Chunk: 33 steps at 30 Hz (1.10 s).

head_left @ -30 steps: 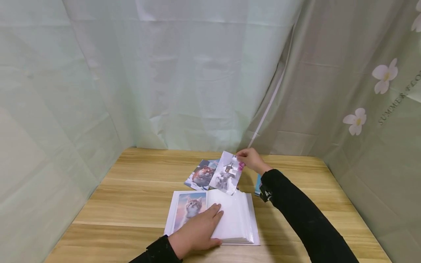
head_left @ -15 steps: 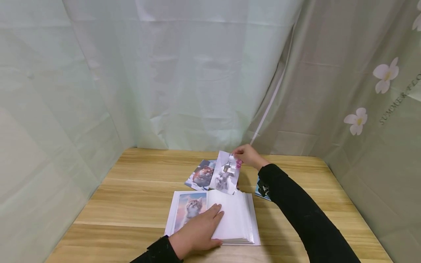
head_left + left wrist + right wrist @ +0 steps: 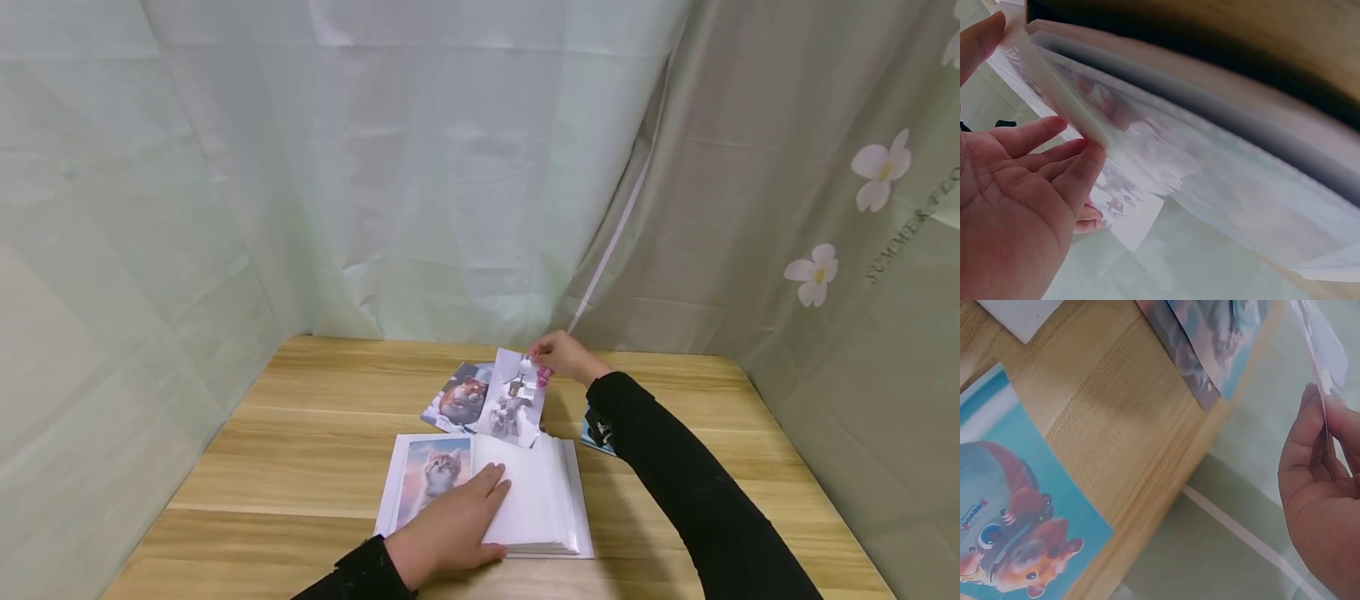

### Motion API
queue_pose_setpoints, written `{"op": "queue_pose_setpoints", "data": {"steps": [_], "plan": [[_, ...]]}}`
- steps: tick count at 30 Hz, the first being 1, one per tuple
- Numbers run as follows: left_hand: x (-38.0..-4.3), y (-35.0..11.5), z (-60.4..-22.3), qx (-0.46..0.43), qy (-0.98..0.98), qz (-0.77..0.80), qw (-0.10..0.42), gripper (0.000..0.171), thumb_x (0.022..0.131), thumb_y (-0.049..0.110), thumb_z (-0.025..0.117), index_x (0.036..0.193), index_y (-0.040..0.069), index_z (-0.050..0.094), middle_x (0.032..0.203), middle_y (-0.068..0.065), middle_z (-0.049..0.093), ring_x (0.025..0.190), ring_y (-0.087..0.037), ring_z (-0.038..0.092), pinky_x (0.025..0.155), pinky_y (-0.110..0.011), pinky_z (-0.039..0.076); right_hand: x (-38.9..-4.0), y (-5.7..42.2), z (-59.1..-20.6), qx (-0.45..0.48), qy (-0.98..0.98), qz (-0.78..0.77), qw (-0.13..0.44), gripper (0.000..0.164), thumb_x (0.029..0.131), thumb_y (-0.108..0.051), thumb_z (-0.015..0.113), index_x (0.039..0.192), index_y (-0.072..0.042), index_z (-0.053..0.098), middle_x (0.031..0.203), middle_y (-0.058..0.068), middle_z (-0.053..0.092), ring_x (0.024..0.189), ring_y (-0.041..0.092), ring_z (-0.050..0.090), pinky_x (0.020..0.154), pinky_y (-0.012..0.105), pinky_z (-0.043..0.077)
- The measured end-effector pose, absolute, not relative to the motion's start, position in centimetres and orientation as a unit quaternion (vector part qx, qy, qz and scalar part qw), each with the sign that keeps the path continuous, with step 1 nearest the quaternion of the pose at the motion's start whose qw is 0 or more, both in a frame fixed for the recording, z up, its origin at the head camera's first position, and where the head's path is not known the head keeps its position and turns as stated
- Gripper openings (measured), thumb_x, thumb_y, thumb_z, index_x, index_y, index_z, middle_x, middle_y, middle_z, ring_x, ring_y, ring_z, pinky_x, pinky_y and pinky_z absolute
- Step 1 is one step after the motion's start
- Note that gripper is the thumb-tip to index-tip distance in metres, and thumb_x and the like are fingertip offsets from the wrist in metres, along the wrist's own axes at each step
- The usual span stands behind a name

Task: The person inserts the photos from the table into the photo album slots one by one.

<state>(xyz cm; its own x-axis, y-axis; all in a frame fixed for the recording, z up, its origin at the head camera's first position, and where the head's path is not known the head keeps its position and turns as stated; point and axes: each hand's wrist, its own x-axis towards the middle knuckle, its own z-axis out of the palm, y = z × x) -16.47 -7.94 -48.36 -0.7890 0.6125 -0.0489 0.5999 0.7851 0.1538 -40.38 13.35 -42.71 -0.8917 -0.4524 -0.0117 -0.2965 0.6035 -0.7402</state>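
Note:
A white photo album (image 3: 536, 500) lies open on the wooden table, with a kitten photo (image 3: 435, 471) in its left page. My left hand (image 3: 450, 521) rests on the album near the fold, fingers extended; the left wrist view shows its fingertips against the clear page sleeves (image 3: 1166, 150). My right hand (image 3: 567, 358) pinches a pale photo (image 3: 512, 408) of a grey-and-white kitten by its upper right corner. The photo leans upright, its lower edge overlapping the top of the album's right page. In the right wrist view, thumb and fingers grip this photo (image 3: 1329, 353) nearly edge-on.
Behind the album lie overlapping photos, the front one showing a reddish animal (image 3: 459, 402). A blue photo with a cartoon hamster (image 3: 1041, 506) lies right of the album, partly under the right forearm in the head view. A pale curtain (image 3: 450, 208) hangs around the table.
My right hand has shifted slightly left with the kitten photo, which stands a bit straighter; its lower edge dips slightly toward the album page. The left hand stays put.

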Motion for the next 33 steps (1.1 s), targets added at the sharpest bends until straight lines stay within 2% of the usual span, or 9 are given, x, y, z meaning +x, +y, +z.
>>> {"op": "queue_pose_setpoints", "data": {"steps": [2, 9, 12, 19, 27, 33], "plan": [[-16.5, -8.0, -48.4, 0.321, 0.944, 0.065, 0.047, 0.083, 0.087, 0.053, 0.071, 0.149, 0.003, 0.046, 0.158, -0.015, 0.036, 0.145, -0.025, 0.035, 0.113, -0.034, 0.038, -40.4, 13.2, -42.7, -0.219, 0.889, -0.387, 0.107, 0.013, 0.094, 0.002, 0.064, 0.103, 0.006, 0.072, 0.083, 0.005, 0.068, 0.065, 0.009, 0.056, 0.067, 0.036, 0.058], [-16.6, -8.0, -48.3, 0.324, 0.943, 0.062, 0.044, 0.083, 0.087, 0.052, 0.072, 0.149, 0.003, 0.046, 0.158, -0.014, 0.036, 0.145, -0.025, 0.035, 0.113, -0.034, 0.038, -40.7, 13.3, -42.0, -0.228, 0.904, -0.349, 0.093, 0.014, 0.093, 0.003, 0.064, 0.102, 0.005, 0.074, 0.086, 0.007, 0.070, 0.070, 0.011, 0.057, 0.062, 0.023, 0.050], [-16.6, -7.9, -48.2, 0.324, 0.943, 0.061, 0.045, 0.082, 0.087, 0.052, 0.072, 0.148, 0.003, 0.046, 0.158, -0.014, 0.036, 0.145, -0.025, 0.036, 0.113, -0.034, 0.038, -40.8, 13.2, -41.7, -0.228, 0.907, -0.340, 0.095, 0.014, 0.093, 0.003, 0.064, 0.103, 0.004, 0.074, 0.086, 0.006, 0.071, 0.070, 0.011, 0.056, 0.062, 0.021, 0.048], [-16.6, -8.0, -48.2, 0.331, 0.941, 0.059, 0.034, 0.082, 0.087, 0.051, 0.072, 0.147, 0.002, 0.047, 0.156, -0.016, 0.038, 0.144, -0.027, 0.038, 0.111, -0.034, 0.040, -40.7, 12.8, -41.2, -0.223, 0.913, -0.322, 0.113, 0.013, 0.094, -0.002, 0.065, 0.103, 0.000, 0.075, 0.089, 0.005, 0.072, 0.069, 0.010, 0.055, 0.061, 0.021, 0.048], [-16.4, -8.0, -48.2, 0.335, 0.940, 0.055, 0.028, 0.082, 0.087, 0.052, 0.072, 0.147, 0.002, 0.048, 0.156, -0.016, 0.039, 0.144, -0.026, 0.038, 0.111, -0.033, 0.041, -40.6, 12.3, -40.7, -0.252, 0.911, -0.306, 0.109, 0.014, 0.094, -0.001, 0.065, 0.102, 0.000, 0.076, 0.093, 0.007, 0.074, 0.068, 0.010, 0.058, 0.062, 0.022, 0.050], [-16.3, -7.9, -48.0, 0.335, 0.940, 0.054, 0.030, 0.082, 0.086, 0.052, 0.073, 0.147, 0.003, 0.048, 0.156, -0.016, 0.039, 0.143, -0.026, 0.038, 0.111, -0.034, 0.041, -40.6, 11.8, -40.6, -0.253, 0.908, -0.308, 0.129, 0.013, 0.095, -0.002, 0.065, 0.103, 0.000, 0.075, 0.094, 0.007, 0.073, 0.070, 0.010, 0.058, 0.065, 0.023, 0.051]]}}
